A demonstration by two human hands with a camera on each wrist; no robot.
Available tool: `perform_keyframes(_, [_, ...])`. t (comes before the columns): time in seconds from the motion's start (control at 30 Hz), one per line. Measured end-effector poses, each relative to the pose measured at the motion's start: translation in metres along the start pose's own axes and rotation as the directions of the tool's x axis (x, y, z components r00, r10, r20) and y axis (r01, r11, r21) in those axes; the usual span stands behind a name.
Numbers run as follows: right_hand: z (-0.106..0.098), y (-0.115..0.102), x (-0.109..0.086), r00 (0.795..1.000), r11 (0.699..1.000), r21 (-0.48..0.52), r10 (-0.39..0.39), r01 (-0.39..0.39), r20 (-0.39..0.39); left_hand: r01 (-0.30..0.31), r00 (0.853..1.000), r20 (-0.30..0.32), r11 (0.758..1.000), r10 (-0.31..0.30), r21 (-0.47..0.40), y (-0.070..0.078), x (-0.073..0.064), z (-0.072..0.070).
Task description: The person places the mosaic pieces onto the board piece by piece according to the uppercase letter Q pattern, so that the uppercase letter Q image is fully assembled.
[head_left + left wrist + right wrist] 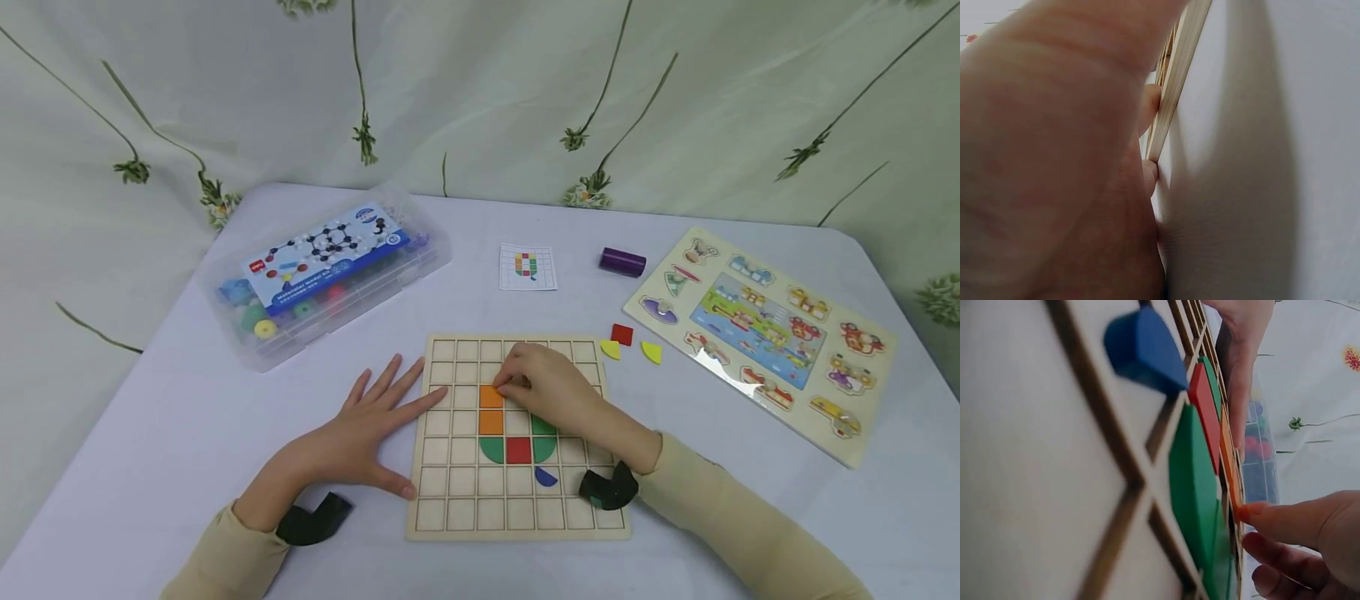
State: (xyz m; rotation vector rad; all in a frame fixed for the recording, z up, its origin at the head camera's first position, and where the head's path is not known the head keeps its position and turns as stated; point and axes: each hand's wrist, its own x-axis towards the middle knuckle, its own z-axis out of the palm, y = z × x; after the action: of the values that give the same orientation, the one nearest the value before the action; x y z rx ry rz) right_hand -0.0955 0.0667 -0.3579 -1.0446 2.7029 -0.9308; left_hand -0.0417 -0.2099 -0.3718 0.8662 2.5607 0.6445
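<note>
A wooden grid board lies before me. My left hand spreads its fingers along the board's left edge, the thumb touching its side; the left wrist view shows the board's edge against the fingers. With thumb and index finger my right hand pinches at the upper orange square tile, which sits in a cell. Below it sits another orange square tile. A red square tile lies between two green quarter-round tiles. Another green tile is partly under my right hand. A blue rounded piece rests on the board.
A pattern card and a purple cylinder lie behind the board. Loose yellow pieces and a red square are at its upper right. A plastic kit box stands left; a picture puzzle board lies right.
</note>
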Motion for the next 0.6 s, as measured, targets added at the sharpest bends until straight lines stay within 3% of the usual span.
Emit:
perform_keyframes(0.17, [-0.014, 0.005, -0.008, 0.999, 0.996, 0.078, 0.035, -0.035, 0.005, -0.003, 1.000, -0.002, 1.000, 0.003, 0.004, 0.000, 0.000, 0.001])
perform_keyframes(0.27, [-0.029, 0.018, -0.018, 0.993, 0.982, 0.163, 0.102, -0.091, -0.062, -0.003, 1.000, -0.002, 1.000, 0.003, 0.001, 0.000, 0.000, 0.001])
perform_keyframes(0.43, [-0.053, 0.052, -0.040, 0.952, 0.962, 0.188, 0.236, -0.199, -0.196, 0.000, 1.000, 0.001, 1.000, 0.000, 0.003, 0.000, 0.000, 0.001])
perform_keyframes(0.53, [-0.061, 0.070, -0.051, 0.928, 0.950, 0.161, 0.300, -0.268, -0.220, -0.001, 1.000, 0.006, 1.000, 0.001, 0.008, 0.001, 0.000, 0.000])
perform_keyframes(0.6, [-0.063, 0.078, -0.056, 0.924, 0.946, 0.134, 0.317, -0.294, -0.214, -0.002, 1.000, 0.006, 1.000, 0.002, 0.009, 0.001, 0.000, 0.000])
